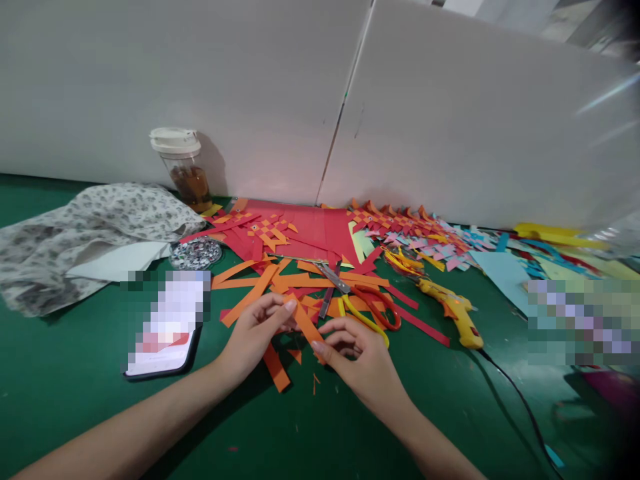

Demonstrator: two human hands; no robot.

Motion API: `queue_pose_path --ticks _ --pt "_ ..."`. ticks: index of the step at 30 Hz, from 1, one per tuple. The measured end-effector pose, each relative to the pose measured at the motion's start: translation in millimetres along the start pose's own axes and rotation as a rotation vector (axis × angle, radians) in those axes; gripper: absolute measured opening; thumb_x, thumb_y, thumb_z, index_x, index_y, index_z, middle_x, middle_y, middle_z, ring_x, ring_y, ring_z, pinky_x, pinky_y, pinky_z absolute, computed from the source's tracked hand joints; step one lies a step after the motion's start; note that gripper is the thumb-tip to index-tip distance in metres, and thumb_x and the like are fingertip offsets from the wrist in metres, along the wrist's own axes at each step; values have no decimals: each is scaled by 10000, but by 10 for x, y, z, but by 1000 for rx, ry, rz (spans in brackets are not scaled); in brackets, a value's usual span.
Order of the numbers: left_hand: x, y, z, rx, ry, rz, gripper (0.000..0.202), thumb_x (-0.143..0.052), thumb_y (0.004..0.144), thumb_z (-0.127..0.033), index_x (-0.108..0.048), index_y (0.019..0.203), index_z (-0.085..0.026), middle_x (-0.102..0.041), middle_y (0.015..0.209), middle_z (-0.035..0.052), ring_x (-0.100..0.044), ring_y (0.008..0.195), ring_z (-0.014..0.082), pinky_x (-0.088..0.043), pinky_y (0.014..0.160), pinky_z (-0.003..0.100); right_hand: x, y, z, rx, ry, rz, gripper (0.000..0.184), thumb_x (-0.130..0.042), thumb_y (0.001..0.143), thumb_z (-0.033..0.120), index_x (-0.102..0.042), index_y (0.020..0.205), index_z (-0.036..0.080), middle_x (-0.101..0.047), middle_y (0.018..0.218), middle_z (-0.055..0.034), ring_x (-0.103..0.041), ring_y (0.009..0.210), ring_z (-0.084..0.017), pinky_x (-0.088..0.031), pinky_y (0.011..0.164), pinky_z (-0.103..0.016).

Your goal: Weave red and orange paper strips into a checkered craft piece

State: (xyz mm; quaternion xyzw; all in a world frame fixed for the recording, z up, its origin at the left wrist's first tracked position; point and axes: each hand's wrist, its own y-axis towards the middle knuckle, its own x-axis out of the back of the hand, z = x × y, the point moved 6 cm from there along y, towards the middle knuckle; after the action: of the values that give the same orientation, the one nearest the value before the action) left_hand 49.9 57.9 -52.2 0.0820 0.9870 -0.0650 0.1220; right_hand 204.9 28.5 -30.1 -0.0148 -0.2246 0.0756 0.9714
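An orange paper strip (306,323) slants between my two hands above the green table. My left hand (261,325) pinches its upper end between thumb and fingers. Lower down, the thumb and curled fingers of my right hand (356,349) grip the other end. Loose orange paper strips (250,293) and some red ones lie behind and beneath my hands. A pair of scissors (367,310) with red and yellow handles rests just beyond my right hand, blades pointing away. Woven red and orange paper pieces (270,230) lie farther back on red paper sheets (310,230).
Right of the scissors lies a yellow glue gun (457,310) with a black cord (517,393). A phone (167,327) lies at left, near a patterned cloth (95,233) and a lidded cup of brown drink (185,170). Coloured paper scraps (425,243) line the white partition (450,100).
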Motion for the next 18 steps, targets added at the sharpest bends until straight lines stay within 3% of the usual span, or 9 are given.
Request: queue_pose_path --ticks 11,15,18 --pt "34 -11 -32 -11 -15 -96 129 -592 790 -319 -584 805 -191 -602 587 -42 -575 580 81 -471 609 182 6 -1 -6 26 15 -13 165 -633 725 304 -588 839 194 -656 666 -14 -625 617 -149 -478 545 -239" --pt "102 3 -10 -28 -87 -167 138 -596 785 -329 -572 812 -196 -580 713 -25 -571 669 97 -500 636 203 42 -3 -14 55 23 -41 163 -616 740 274 -613 886 201 -655 799 -36 -629 732 -159 -515 633 -259" --pt "135 8 3 -42 -136 -192 132 -610 775 -317 -581 821 -197 -542 795 -15 -555 743 108 -499 644 199 79 7 -36 46 37 -77 167 -616 745 281 -623 894 206 -647 813 -36 -620 711 -150 -521 654 -272"
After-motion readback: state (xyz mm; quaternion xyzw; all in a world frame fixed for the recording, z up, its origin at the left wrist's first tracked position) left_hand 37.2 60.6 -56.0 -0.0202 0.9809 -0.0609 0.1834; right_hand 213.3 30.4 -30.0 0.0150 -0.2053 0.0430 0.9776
